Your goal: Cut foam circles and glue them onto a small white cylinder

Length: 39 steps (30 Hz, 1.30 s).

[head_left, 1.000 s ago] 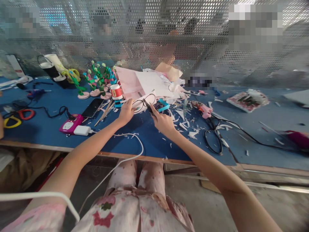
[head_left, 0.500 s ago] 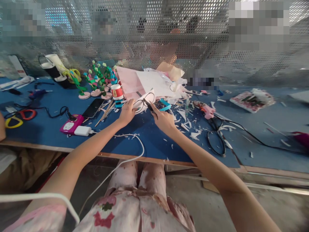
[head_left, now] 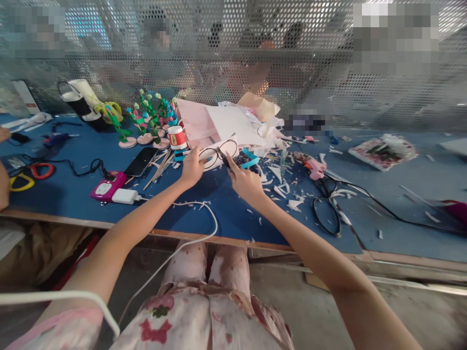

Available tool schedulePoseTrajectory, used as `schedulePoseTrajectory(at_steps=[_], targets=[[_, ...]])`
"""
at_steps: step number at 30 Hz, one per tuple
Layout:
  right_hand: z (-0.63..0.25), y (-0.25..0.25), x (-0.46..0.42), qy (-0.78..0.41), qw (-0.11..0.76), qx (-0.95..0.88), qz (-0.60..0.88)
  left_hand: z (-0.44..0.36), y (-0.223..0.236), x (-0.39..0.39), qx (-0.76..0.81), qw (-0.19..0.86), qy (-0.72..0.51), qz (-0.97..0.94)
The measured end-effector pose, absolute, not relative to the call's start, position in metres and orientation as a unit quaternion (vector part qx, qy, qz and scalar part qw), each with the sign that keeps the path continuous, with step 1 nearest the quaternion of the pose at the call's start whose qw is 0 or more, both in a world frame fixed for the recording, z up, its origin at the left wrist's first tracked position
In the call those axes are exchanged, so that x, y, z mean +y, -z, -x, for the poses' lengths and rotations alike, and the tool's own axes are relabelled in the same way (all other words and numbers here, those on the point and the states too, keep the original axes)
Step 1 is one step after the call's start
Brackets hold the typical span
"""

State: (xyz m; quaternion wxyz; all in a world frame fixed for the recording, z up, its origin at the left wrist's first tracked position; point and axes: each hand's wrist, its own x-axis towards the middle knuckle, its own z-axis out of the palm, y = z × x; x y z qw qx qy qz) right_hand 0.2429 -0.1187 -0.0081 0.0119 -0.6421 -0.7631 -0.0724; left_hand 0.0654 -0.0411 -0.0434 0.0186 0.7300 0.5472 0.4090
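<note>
In the head view, a white sheet point(head_left: 228, 147) with two black circle outlines is held up over the middle of the table. My left hand point(head_left: 192, 167) grips its left end, fingers closed on it. My right hand point(head_left: 246, 181) is wrapped round dark scissors point(head_left: 223, 156), whose blades meet the sheet between the two circles. How far the blades are parted cannot be made out. Just behind the sheet lie larger sheets of white paper point(head_left: 233, 125) and pink paper point(head_left: 195, 121). A curled blue strip point(head_left: 249, 158) rests right of the held sheet.
White scraps point(head_left: 280, 189) litter the table right of my hands. A red-and-white cup point(head_left: 177, 138), craft flowers point(head_left: 148, 119), a phone point(head_left: 141, 162) and a magenta power adapter point(head_left: 108, 186) stand left. A pink glue gun point(head_left: 315, 167) lies right. Another person's arm point(head_left: 3, 182) is at far left.
The held sheet has shifted slightly right and turned a little in my left hand. My right hand and the scissors have barely moved. Another person's hand has appeared at the far left.
</note>
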Motion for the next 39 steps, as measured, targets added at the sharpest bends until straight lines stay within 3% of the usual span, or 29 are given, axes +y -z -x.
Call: schedulePoseTrajectory(at_steps=[26, 39], targets=[[-0.239, 0.002, -0.107, 0.011, 0.036, -0.751, 0.659, -0.058, 0.033, -0.034, 0.517, 0.07, -0.398, -0.755], [-0.235, 0.002, -0.118, 0.03, 0.099, -0.723, 0.683, -0.042, 0.033, -0.011, 0.452, 0.28, -0.549, -0.645]])
